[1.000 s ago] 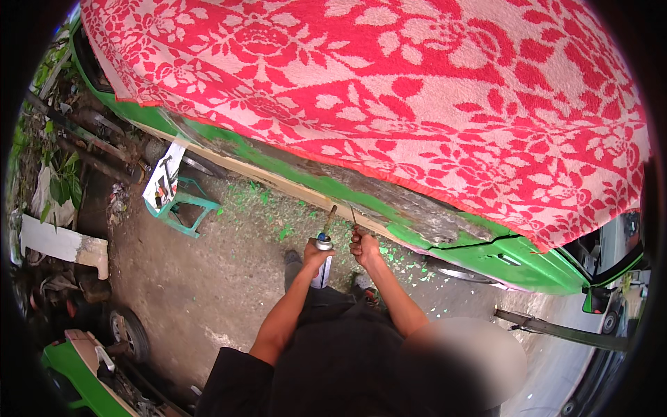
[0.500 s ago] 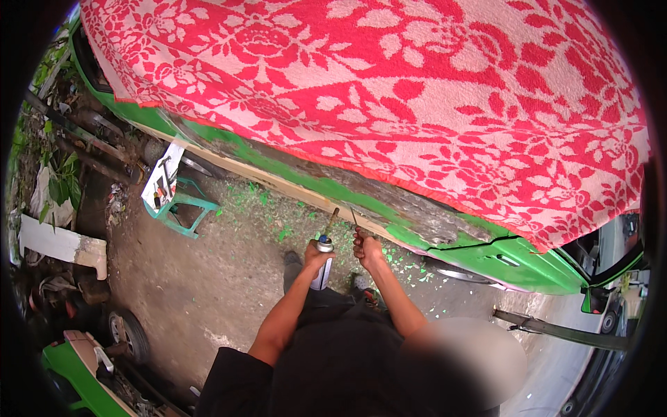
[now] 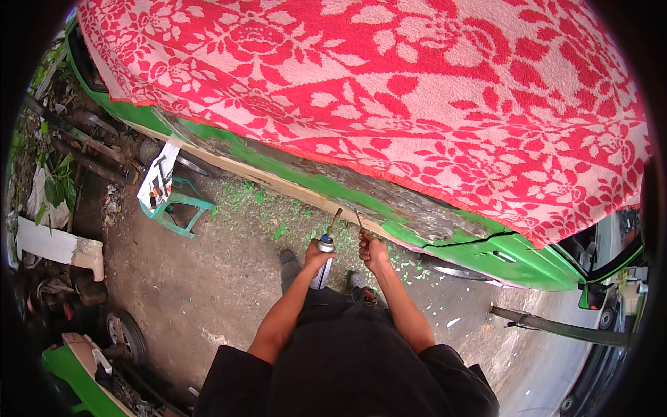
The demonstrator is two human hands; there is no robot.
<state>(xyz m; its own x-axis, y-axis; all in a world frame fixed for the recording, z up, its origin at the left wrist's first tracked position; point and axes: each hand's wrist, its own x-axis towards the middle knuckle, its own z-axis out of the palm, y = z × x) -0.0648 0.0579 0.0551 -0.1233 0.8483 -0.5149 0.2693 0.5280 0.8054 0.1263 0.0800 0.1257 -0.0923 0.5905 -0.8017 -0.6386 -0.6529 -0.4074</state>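
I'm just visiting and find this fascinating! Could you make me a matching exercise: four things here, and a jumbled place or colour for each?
Things:
1. Floral cloth
2. Stool
3. Canister
4. Thin rod

Places or colours:
A. In the person's right hand
B. Teal
C. In the person's left hand
D. Draped over the green vehicle

Pairs: 1-D, 2-B, 3-C, 4-A

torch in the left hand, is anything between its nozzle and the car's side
Nothing visible stands between the torch's nozzle and the car's side. The thin rod in the right hand is off to the nozzle's right.
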